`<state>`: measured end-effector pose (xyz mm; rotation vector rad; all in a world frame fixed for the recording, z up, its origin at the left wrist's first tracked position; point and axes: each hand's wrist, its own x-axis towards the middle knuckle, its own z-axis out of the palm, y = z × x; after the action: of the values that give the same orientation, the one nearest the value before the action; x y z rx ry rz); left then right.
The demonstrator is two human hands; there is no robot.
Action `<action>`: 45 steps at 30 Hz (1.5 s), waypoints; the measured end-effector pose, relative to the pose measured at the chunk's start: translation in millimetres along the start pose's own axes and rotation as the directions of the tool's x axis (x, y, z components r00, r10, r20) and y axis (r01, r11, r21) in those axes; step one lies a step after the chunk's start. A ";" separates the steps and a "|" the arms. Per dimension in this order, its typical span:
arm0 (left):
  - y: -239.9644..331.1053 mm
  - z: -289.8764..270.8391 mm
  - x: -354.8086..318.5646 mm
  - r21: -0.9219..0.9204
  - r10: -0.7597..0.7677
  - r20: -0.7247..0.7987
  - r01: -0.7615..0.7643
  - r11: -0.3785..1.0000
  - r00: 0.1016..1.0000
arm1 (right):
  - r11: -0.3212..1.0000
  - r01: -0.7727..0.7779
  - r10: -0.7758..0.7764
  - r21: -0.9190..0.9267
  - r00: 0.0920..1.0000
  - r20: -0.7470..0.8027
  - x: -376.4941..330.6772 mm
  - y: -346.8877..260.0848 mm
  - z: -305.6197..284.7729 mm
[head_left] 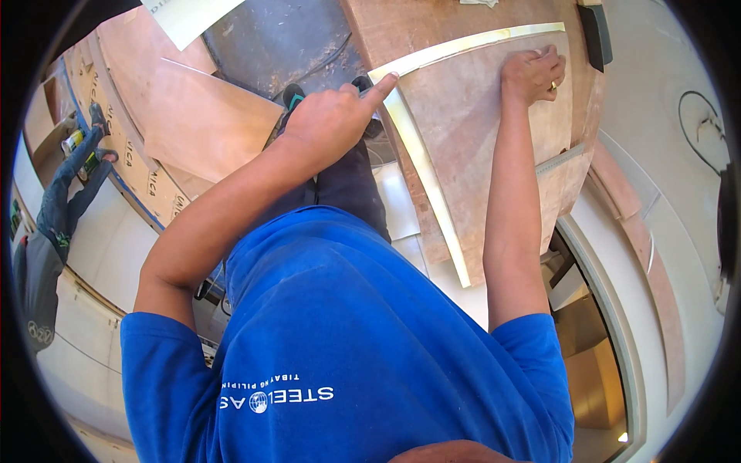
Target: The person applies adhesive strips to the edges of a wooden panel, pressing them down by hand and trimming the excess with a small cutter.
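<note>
A brown wooden panel [455, 116] lies on a larger brown board [386, 31]. Pale yellowish-white strips run along two of its edges: a far strip [478, 42] and a near-left strip [424, 170], meeting at a corner. My left hand [332, 119] is at that corner, its index finger stretched out onto the strip's end; its other fingers look bent. At the panel's far right, my right hand [532, 76] rests with curled fingers, a ring on one of them. Whatever those fingers may hold is hidden. A flat ruler-like strip [561, 160] lies right of my right forearm.
A dark block [594, 38] sits at the board's far right edge. Thin brown sheets [208, 123] lie at the left. Farther left, another person [58, 216] reaches toward stencilled boards [139, 162]. A black cable [683, 116] loops at the right, beyond a framed opening [602, 324].
</note>
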<state>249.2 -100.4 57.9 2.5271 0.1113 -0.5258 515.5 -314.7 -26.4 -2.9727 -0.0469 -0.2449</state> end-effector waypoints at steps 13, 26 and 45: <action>-2.4 -1.6 -14.7 0.012 -0.041 0.028 0.041 0.999 0.999 | 1.000 0.009 -0.009 0.017 1.000 -0.009 0.1 -1.7 -0.8; 7.6 17.9 -14.3 -0.085 -0.061 -0.114 0.051 0.995 0.992 | 0.933 0.262 -0.294 0.247 0.950 0.105 -123.1 -9.4 -33.7; 13.9 7.8 -0.1 0.027 -0.052 -0.040 0.053 0.998 0.998 | 0.968 0.240 -0.241 0.068 0.970 0.007 -172.2 -43.0 -26.8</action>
<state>249.0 -116.4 58.9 2.5683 0.1863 -0.5020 339.6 -279.7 -22.1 -2.8987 -0.4116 -0.2446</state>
